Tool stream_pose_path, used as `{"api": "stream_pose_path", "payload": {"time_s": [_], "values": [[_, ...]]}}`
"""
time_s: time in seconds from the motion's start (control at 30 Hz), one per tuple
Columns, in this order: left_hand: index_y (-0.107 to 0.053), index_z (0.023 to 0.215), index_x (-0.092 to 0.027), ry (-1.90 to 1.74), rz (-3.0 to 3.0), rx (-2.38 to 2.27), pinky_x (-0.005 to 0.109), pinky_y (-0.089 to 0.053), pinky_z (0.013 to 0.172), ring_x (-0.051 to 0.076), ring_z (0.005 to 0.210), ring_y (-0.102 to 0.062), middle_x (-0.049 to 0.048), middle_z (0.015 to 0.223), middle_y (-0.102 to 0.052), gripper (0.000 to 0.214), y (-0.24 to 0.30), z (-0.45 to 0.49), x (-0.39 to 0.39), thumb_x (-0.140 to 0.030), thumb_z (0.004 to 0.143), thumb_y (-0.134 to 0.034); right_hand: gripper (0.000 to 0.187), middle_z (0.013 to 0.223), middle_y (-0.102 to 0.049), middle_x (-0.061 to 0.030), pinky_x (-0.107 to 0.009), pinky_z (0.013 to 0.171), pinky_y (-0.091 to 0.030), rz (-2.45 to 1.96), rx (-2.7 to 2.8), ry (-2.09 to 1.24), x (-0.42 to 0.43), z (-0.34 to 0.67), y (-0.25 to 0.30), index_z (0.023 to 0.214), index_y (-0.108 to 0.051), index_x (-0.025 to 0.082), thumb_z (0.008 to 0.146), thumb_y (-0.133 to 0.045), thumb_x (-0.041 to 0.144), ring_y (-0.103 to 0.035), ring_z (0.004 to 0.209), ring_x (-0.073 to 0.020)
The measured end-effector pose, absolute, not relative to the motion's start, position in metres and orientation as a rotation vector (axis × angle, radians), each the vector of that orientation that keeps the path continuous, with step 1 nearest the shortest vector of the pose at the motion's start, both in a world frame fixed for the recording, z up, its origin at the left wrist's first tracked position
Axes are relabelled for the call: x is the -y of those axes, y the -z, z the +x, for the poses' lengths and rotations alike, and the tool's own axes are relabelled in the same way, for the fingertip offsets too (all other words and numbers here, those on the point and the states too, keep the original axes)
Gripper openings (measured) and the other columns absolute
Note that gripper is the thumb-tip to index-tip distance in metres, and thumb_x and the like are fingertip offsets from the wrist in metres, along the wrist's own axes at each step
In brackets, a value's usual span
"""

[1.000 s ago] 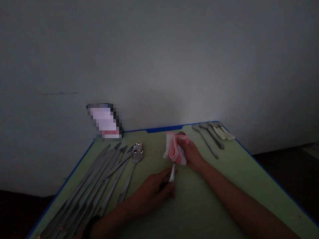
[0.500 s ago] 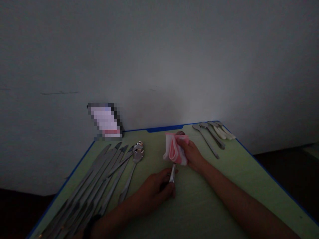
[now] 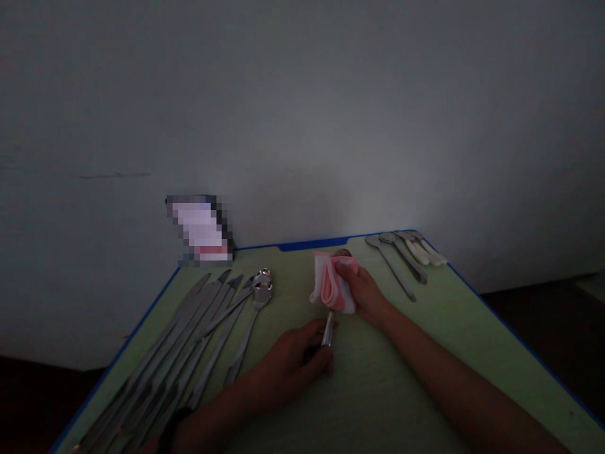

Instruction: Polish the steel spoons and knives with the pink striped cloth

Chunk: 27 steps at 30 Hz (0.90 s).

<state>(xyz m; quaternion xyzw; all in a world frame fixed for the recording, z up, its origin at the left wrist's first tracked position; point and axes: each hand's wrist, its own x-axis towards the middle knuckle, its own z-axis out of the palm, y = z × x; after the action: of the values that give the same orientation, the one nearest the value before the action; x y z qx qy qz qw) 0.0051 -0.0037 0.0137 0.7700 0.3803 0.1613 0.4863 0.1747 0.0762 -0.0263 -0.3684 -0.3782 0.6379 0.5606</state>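
Observation:
My left hand (image 3: pixel 295 359) is closed round the metal handle of a piece of cutlery (image 3: pixel 327 329) that lies on the green table (image 3: pixel 378 391). My right hand (image 3: pixel 363 290) grips a folded pink and white cloth (image 3: pixel 331 284), which is wrapped over the far end of that same piece. That end is hidden by the cloth, so I cannot tell whether it is a spoon or something else.
Several knives (image 3: pixel 179 353) and a few spoons (image 3: pixel 258 293) lie fanned out at the left. Several more spoons (image 3: pixel 406 255) lie at the far right corner. A blurred-out object (image 3: pixel 201 230) leans on the grey wall beyond the blue table edge (image 3: pixel 312 243).

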Motion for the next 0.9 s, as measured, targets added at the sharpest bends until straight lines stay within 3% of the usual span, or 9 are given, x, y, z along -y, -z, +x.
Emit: {"api": "stream_pose_path", "payload": {"time_s": [0.9], "values": [[-0.051, 0.096, -0.019, -0.455, 1.894, -0.935, 0.021, -0.041, 0.061, 0.012, 0.065, -0.052, -0.0021, 0.075, -0.058, 0.014, -0.0072, 0.0046, 0.0049, -0.023, 0.089, -0.041, 0.026, 0.072, -0.066, 0.0003, -0.023, 0.060, -0.044, -0.831, 0.899, -1.526, -0.0743, 0.1750, 0.0253, 0.084, -0.065, 0.018, 0.072, -0.065, 0.040, -0.057, 0.062, -0.0122]]}}
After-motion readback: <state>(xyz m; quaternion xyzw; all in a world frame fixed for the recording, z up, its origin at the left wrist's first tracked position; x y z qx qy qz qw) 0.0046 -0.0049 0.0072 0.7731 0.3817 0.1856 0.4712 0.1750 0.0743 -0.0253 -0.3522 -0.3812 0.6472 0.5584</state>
